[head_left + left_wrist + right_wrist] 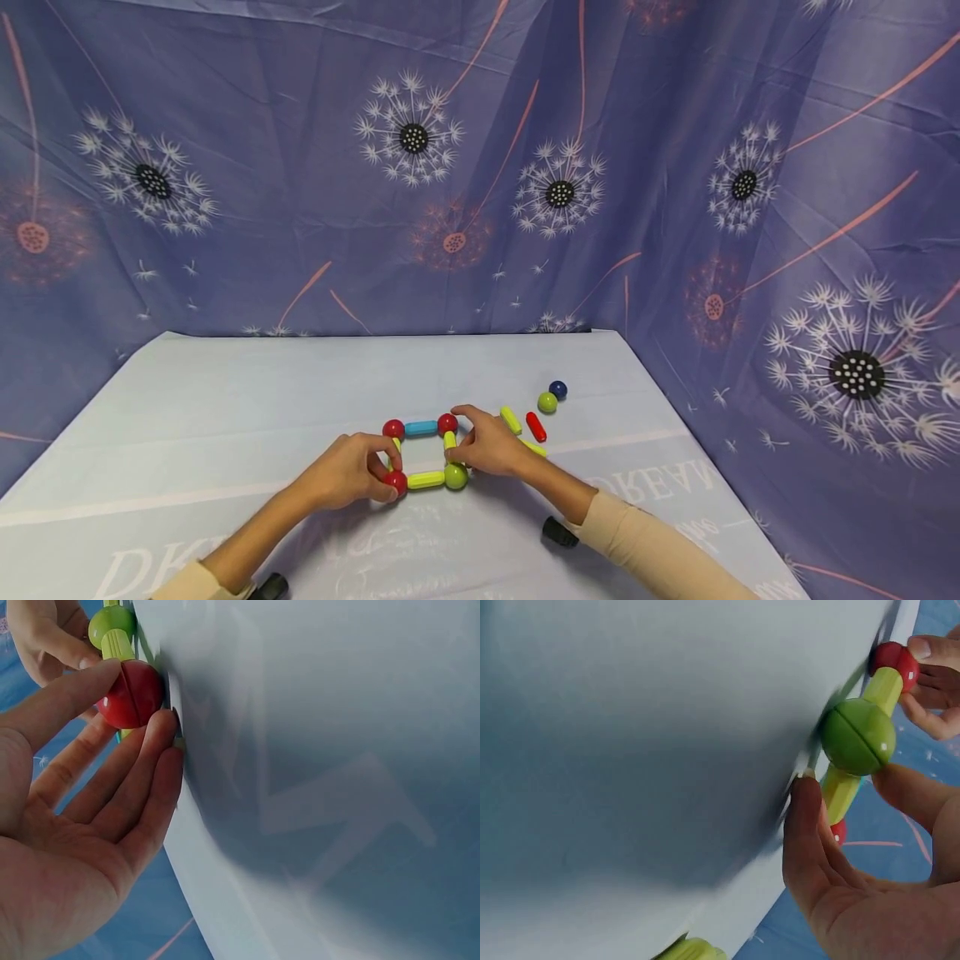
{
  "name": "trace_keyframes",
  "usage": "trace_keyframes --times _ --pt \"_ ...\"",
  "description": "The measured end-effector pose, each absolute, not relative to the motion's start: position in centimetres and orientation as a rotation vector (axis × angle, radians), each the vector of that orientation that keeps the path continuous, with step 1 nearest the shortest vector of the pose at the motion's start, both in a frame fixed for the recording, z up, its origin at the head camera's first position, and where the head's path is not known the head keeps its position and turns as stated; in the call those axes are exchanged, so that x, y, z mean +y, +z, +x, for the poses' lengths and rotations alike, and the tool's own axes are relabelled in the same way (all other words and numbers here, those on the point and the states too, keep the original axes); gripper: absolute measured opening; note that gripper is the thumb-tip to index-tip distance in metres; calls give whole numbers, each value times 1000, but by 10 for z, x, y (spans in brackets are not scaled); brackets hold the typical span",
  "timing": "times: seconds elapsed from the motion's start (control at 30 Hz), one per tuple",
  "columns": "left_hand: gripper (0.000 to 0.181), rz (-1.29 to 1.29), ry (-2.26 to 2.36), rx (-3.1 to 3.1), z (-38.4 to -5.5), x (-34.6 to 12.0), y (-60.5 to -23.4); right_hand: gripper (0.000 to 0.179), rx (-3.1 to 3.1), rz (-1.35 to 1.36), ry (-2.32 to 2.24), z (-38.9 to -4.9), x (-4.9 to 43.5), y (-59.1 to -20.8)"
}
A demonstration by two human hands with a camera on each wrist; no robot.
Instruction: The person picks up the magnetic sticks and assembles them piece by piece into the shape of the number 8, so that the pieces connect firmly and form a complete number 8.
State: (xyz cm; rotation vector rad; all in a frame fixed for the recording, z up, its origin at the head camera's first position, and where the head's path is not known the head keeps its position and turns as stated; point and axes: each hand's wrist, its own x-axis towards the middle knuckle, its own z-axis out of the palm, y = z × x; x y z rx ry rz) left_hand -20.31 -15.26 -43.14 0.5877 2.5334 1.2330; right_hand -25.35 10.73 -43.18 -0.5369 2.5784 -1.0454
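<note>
On the table lies a square of balls joined by rods. Its front-left red ball (395,482) is pinched between the thumb and fingers of my left hand (351,471). At the front right is a green ball (859,737), linked to that red ball by a yellow-green rod (426,479). My right hand (491,443) holds the right side of the square around the yellow-green side rod (841,793), its thumb close by the green ball. One right finger reaches the back-right red ball (447,423). A blue rod (421,427) joins this to the back-left red ball (393,428).
Right of the square lie a loose yellow-green rod (511,420), a red rod (536,427) and another yellow-green rod (535,448) partly behind the right hand. Farther back sit a green ball (547,402) and a dark blue ball (558,389). A patterned curtain (300,167) hangs behind the table.
</note>
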Motion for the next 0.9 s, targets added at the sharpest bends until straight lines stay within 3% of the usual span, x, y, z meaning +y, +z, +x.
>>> trace_keyframes --times 0.33,0.9 --pt "27 623 1214 2522 -201 -153 -428 87 2450 -520 -1009 -240 121 -427" --pt "24 590 1217 2665 -212 -156 -429 68 2549 -503 -1036 -248 116 -434"
